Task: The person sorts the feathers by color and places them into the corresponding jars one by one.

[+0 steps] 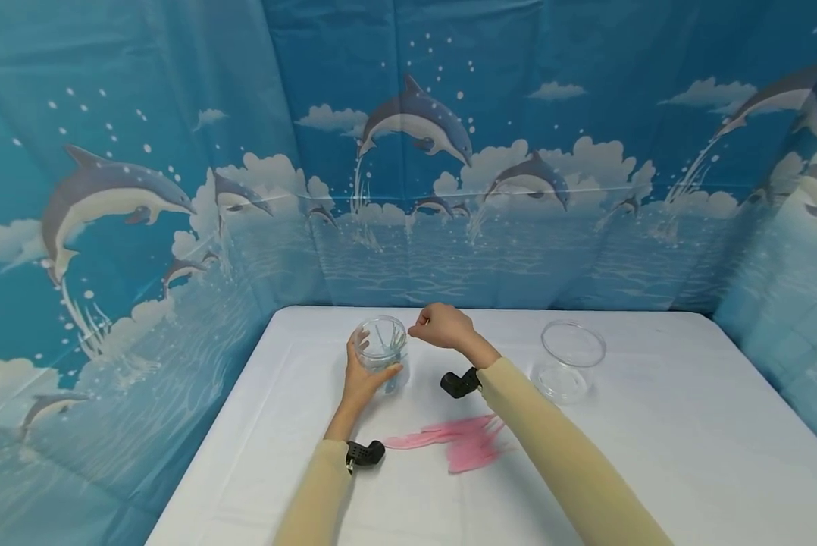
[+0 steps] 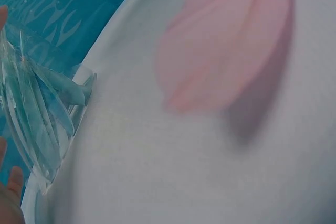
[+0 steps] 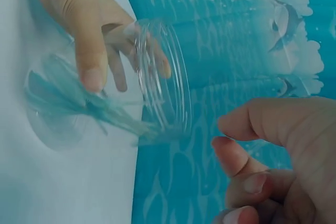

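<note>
My left hand (image 1: 359, 383) grips a clear jar (image 1: 399, 373) from its left side, with the thumb across the near wall. Several teal feathers (image 3: 79, 100) stand inside the jar, leaning toward its mouth in the right wrist view. Just right of the jar's rim is my right hand (image 1: 444, 327), its fingers bent. A small gap shows between its thumb and index fingertip (image 3: 226, 153), with nothing visible in it. Pink feathers (image 1: 475, 446) lie on the table nearer to me. One pink feather (image 2: 223, 51) appears blurred in the left wrist view.
A second clear jar (image 1: 564, 383) stands on the right part of the white-covered table (image 1: 688, 440), beyond my right forearm. Behind the table's far edge hangs a blue dolphin-print curtain (image 1: 408, 250). Each wrist wears a black camera (image 1: 366, 453).
</note>
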`<state>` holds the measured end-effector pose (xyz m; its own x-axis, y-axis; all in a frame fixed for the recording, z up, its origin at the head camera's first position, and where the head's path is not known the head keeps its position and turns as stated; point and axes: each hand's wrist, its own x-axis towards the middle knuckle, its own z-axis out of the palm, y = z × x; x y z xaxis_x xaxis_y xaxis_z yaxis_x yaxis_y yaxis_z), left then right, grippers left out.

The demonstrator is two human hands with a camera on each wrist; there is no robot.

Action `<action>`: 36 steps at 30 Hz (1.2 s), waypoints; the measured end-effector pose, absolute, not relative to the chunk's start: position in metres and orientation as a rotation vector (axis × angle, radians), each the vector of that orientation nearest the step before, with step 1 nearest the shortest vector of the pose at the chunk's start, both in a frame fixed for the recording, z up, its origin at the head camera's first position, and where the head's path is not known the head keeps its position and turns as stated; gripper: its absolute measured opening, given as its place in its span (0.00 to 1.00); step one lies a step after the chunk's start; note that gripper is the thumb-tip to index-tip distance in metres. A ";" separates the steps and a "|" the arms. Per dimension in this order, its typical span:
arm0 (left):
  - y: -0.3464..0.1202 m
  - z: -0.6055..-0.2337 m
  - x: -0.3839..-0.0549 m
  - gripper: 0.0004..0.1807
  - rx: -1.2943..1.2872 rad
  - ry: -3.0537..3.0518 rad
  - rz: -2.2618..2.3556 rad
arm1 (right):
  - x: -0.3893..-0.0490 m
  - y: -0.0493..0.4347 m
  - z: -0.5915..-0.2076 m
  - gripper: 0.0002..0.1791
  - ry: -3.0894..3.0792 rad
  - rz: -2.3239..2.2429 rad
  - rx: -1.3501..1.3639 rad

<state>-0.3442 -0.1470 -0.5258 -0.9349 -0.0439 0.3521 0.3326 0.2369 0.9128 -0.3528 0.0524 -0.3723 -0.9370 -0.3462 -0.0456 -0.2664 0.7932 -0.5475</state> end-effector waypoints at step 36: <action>-0.147 -0.530 -0.346 0.58 -0.251 -2.196 -1.796 | -0.309 0.275 -0.459 0.66 3.134 -1.659 -0.354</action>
